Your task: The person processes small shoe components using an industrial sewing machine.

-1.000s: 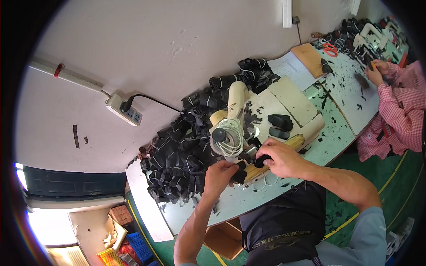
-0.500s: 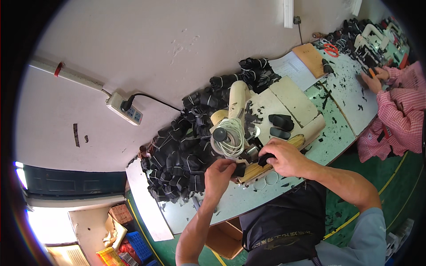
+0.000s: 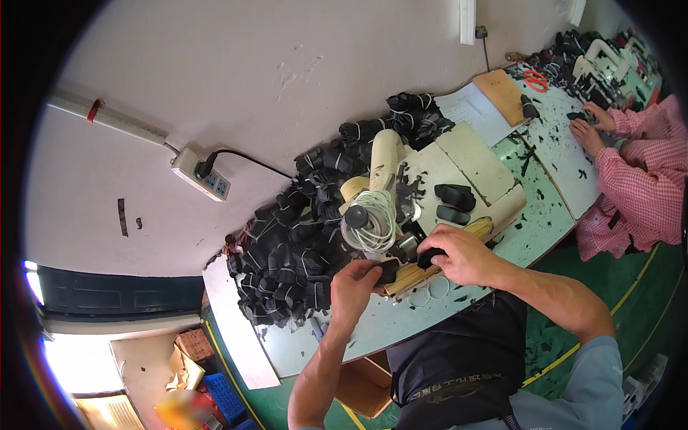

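Observation:
My left hand (image 3: 352, 290) pinches a small black piece (image 3: 388, 272), thin and flexible-looking, at the front of a cream machine (image 3: 385, 159). Close by on the right, my right hand (image 3: 462, 254) has its fingers closed on another dark piece (image 3: 428, 257), mostly covered by the fingers. Whether the two pieces are joined cannot be seen. Between the hands lies the machine's metal working part (image 3: 407, 248). A coil of white elastic bands (image 3: 378, 221) hangs round a black knob. Two black padded-looking pieces (image 3: 455, 196) rest on the machine's flat top.
Banded black bundles (image 3: 290, 251) crowd the table's left and back. Dark scraps litter the white table (image 3: 401, 322). At right, a co-worker in a pink checked sleeve (image 3: 631, 172) works near red-handled scissors (image 3: 534, 80). A power strip (image 3: 201, 175) is on the wall; below stands a cardboard box (image 3: 364, 387).
My hands stay almost in the same place, the left one shifting very slightly. The co-worker's hands have moved left and down onto the table, and the orange-handled tool there is out of sight.

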{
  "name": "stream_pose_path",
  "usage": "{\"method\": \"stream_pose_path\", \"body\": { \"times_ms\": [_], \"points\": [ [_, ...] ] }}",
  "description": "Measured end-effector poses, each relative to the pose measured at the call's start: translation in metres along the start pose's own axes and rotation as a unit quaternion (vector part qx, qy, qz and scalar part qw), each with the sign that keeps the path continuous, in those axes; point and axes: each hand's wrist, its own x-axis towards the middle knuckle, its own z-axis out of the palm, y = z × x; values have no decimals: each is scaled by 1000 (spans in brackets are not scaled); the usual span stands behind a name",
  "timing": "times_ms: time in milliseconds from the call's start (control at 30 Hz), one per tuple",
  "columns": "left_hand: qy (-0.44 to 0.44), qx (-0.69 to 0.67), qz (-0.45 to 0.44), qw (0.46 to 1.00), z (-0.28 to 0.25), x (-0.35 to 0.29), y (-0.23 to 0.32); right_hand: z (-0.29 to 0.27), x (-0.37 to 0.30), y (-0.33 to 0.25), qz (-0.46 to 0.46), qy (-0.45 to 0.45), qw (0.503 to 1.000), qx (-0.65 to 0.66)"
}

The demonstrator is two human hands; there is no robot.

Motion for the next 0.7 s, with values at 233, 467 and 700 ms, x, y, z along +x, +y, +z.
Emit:
{"method": "stream_pose_path", "body": {
  "times_ms": [233, 467, 700],
  "points": [
    [-3, -15, 15, 1000, 22, 1, 6, 22, 11, 0, -37, 30, 998, -42],
    [52, 11, 79, 995, 17, -1, 1, 12, -1, 3, -19, 68, 997, 12],
    [75, 139, 119, 980, 41, -6, 18, 22, 4, 5, -91, 79, 991, -51]
  ]
}}
